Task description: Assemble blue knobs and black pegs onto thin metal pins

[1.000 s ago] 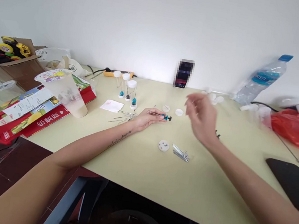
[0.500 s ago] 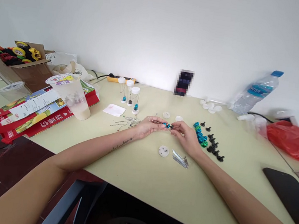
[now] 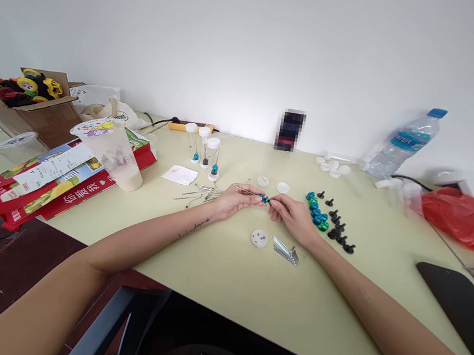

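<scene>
My left hand pinches a small blue part, with thin wire showing along its fingers. The fingertips of my right hand close on a small dark piece at the right side of that blue part. To the right lie blue and green parts and a row of black pieces. Below my hands are a round white disc with dark spots and several metal rods. Thin wires lie left of my left hand.
Three clear tubes stand behind a paper slip. A plastic cup and red bag are left. A water bottle, red plastic bag and black phone are right. White discs lie near the wall.
My right fingers have closed further around the dark piece, which shows less now. My left hand keeps its hold on the blue part. The whole view has shifted slightly.
</scene>
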Demonstrator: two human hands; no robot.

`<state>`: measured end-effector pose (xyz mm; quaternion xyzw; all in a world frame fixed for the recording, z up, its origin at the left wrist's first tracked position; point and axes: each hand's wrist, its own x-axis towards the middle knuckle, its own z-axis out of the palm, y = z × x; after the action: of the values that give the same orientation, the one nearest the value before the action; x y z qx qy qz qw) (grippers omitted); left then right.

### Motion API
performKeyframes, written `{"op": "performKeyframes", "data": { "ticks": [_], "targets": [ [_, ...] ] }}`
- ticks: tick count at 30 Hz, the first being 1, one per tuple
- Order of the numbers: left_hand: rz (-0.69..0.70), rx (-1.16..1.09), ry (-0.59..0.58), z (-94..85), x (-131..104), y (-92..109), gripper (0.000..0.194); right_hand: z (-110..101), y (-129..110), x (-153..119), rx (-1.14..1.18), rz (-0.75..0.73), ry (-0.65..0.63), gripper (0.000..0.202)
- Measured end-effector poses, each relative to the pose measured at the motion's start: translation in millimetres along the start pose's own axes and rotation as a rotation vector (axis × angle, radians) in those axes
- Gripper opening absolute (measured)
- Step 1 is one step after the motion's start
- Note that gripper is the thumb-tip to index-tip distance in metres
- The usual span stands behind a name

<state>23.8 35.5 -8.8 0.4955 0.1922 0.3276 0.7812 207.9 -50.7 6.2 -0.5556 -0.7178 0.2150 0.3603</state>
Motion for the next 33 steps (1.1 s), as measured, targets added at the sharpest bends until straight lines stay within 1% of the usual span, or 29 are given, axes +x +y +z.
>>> {"op": "performKeyframes", "data": {
  "ticks": [3, 6, 8, 11, 13, 18, 22, 24, 28, 33],
  "targets": [
    [0.008, 0.012, -0.021, -1.4, 0.5, -1.2, 0.031, -1.0, -2.0, 0.0, -0.031, 0.000, -0.019, 0.043],
    [0.016, 0.015, -0.034, -1.6, 0.4, -1.6, 0.030, -2.0, -3.9, -0.2, -0.037, 0.002, -0.039, 0.047],
    [0.012, 0.017, -0.019, -1.0, 0.1, -1.3, 0.030, -2.2, -4.6, -0.5, -0.034, 0.007, -0.044, 0.041],
    [-0.010, 0.011, 0.012, 0.0, -0.6, -0.3, 0.032, -1.6, -4.5, -1.0, 0.004, 0.014, -0.023, 0.026],
    [-0.028, 0.007, 0.020, 0.1, -1.0, 0.2, 0.033, -1.0, -4.2, -1.5, 0.039, 0.017, -0.008, 0.022],
    [-0.019, 0.026, 0.003, -1.1, -0.7, -0.6, 0.032, -1.8, -6.5, -2.3, 0.005, 0.032, -0.015, 0.023],
    [0.001, 0.027, -0.008, -1.1, 0.0, -1.6, 0.031, -3.9, -9.5, -2.0, -0.028, 0.024, -0.041, 0.037],
    [0.004, 0.024, -0.007, -1.1, 0.2, -1.7, 0.031, -4.1, -9.2, -1.7, -0.030, 0.024, -0.046, 0.040],
    [-0.014, 0.026, 0.006, -1.2, 0.0, -1.1, 0.032, -1.6, -5.0, -1.5, 0.025, 0.026, -0.010, 0.024],
    [-0.033, 0.013, 0.015, -0.6, -1.0, -0.1, 0.032, -0.3, -4.1, -2.3, 0.060, 0.014, 0.013, 0.021]
  ]
}}
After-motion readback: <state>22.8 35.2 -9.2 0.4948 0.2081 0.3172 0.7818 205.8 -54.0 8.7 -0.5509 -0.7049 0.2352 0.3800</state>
